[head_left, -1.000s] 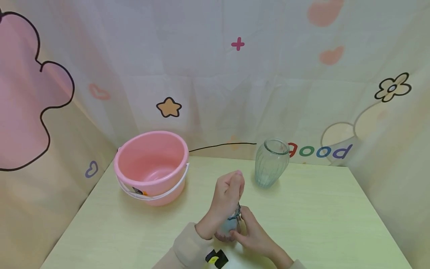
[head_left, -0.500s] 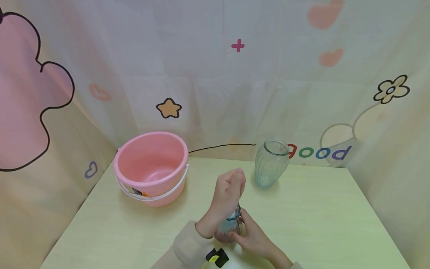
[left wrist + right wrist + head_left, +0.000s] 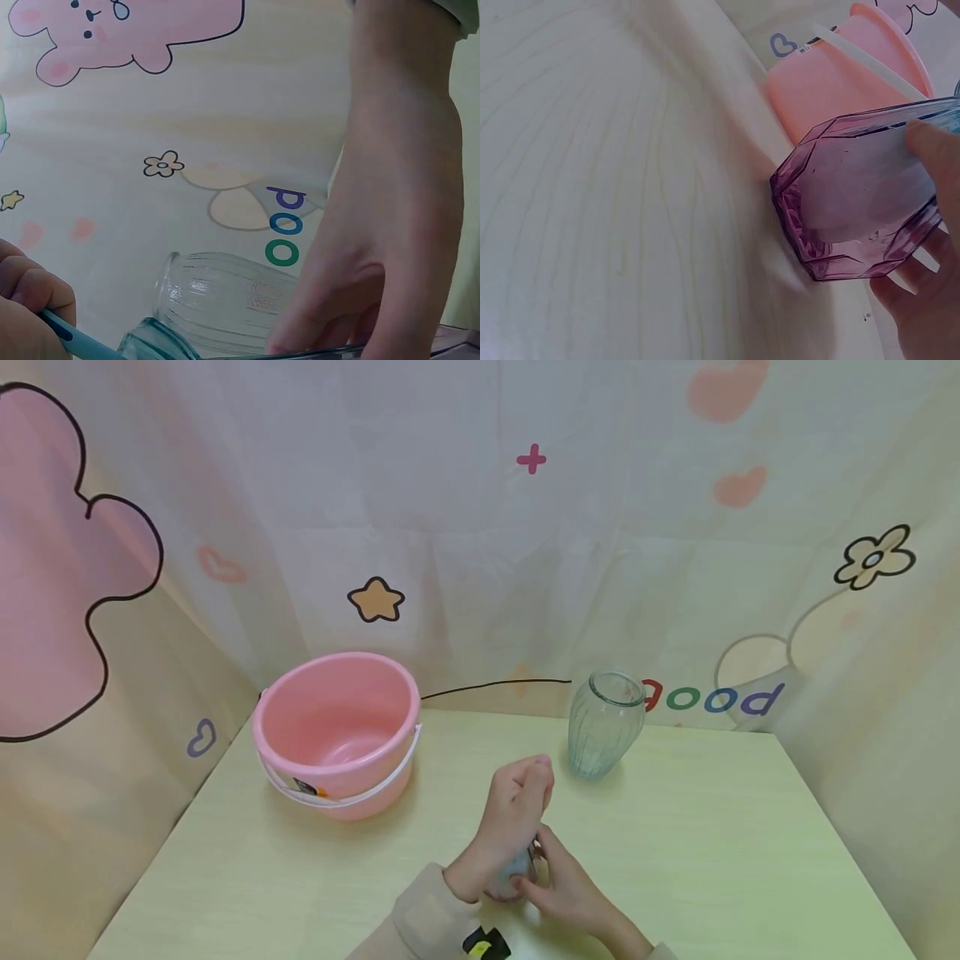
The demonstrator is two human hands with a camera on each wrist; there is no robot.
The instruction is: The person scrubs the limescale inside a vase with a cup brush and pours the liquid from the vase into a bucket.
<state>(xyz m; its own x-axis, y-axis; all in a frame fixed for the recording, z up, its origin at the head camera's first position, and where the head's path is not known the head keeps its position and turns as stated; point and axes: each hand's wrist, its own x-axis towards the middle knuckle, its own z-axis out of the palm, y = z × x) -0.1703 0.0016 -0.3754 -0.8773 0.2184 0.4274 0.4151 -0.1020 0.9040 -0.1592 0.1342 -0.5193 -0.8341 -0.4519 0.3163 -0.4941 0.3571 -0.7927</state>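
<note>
In the head view we list a left hand (image 3: 517,806) clenched above a faceted purple-and-teal glass vase (image 3: 516,867) at the near middle of a pale table (image 3: 712,827), a right hand (image 3: 566,885) grasping that vase's side, a pink bucket (image 3: 367,788) at left and a ribbed clear glass vase (image 3: 604,731) behind at right. In the left wrist view we record the left hand gripping a blue handle (image 3: 84,344) that meets the vase's teal mouth. In the right wrist view we enter the right hand's thumb and fingers round the vase, a whitish mass (image 3: 859,184) showing through its wall.
</note>
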